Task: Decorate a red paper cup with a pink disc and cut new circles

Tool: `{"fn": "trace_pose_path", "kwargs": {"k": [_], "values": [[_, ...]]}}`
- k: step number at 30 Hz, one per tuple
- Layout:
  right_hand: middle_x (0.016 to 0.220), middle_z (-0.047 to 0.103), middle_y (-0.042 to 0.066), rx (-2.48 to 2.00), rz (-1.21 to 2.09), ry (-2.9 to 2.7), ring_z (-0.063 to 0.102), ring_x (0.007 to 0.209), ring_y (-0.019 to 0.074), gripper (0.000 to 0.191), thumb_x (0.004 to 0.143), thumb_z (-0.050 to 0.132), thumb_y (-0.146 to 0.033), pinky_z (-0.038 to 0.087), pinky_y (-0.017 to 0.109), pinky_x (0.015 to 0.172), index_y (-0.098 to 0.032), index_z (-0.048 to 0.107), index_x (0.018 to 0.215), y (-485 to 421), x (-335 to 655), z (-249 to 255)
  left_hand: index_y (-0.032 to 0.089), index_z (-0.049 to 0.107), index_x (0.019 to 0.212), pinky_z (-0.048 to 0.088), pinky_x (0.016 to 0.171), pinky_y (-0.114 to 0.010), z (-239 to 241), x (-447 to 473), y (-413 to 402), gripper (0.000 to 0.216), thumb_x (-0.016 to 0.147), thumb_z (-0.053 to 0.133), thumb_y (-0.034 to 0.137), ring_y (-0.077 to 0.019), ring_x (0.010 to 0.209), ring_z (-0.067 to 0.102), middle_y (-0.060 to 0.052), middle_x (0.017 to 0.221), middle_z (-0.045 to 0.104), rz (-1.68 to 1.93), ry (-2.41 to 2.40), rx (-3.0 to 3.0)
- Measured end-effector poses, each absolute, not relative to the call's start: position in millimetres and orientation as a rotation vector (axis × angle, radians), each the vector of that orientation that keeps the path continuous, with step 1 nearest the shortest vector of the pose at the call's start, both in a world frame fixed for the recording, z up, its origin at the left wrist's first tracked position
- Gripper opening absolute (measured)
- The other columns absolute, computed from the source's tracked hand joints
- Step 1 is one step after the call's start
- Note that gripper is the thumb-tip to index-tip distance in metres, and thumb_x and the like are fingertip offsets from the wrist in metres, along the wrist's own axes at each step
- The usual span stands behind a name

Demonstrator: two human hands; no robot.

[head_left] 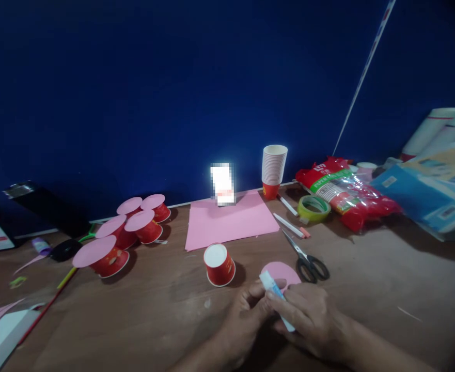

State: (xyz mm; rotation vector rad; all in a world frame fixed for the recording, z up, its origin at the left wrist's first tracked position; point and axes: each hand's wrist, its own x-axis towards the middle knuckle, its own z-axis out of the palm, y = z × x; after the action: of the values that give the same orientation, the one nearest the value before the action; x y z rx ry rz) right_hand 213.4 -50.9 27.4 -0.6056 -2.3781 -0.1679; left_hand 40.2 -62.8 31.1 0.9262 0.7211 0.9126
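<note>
Near pink disc (279, 269), left hand (246, 315) and right hand (312, 321) together, curled around tilted glue stick (270, 284).

a dark blue wall (165, 98) behind, one roll of yellow-green tape (315, 217), a blue and yellow package (424, 191) on the right side, a white box (10, 333) at lower left

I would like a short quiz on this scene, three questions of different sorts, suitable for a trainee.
1. How many red cups carry pink discs on top?
2. True or false: the tape roll lies to the right of the pink sheets.
3. What does the right hand hold? A: scissors. B: white tube. C: cup stack.

Key: 1. Five. 2. True. 3. B.
</note>
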Motion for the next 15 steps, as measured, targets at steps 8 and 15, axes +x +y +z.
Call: {"fn": "trace_pose_path", "kwargs": {"k": [8, 15], "values": [[0.095, 0.073, 0.006, -1.031, -0.032, -2.229, 0.07, 0.078, 0.0201, 0.052, 0.091, 0.049, -0.021, 0.056, 0.031, 0.071, -0.025, 0.037, 0.141, -36.4, 255.6, 17.6, 0.017, 0.061, 0.1, 0.046, 0.083, -0.038, 27.8, 25.4, -58.8, 0.019, 0.086, 0.047, 0.017, -0.0239, 0.092, 0.058, -0.01, 0.101, 0.064, 0.653, 1.121, 2.181], [0.107, 0.072, 0.003, -1.196, -0.066, -2.241, 0.071, 0.089, 0.02, 0.043, 0.091, 0.05, -0.027, 0.057, 0.03, 0.08, -0.028, 0.047, 0.134, -32.7, 297.0, -3.7, 0.016, 0.055, 0.114, 0.041, 0.1, -0.04, 21.1, 23.6, -55.5, 0.034, 0.083, 0.045, 0.006, -0.0248, 0.112, 0.052, -0.011, 0.123, 0.059, 0.448, 1.136, 2.543]]}}
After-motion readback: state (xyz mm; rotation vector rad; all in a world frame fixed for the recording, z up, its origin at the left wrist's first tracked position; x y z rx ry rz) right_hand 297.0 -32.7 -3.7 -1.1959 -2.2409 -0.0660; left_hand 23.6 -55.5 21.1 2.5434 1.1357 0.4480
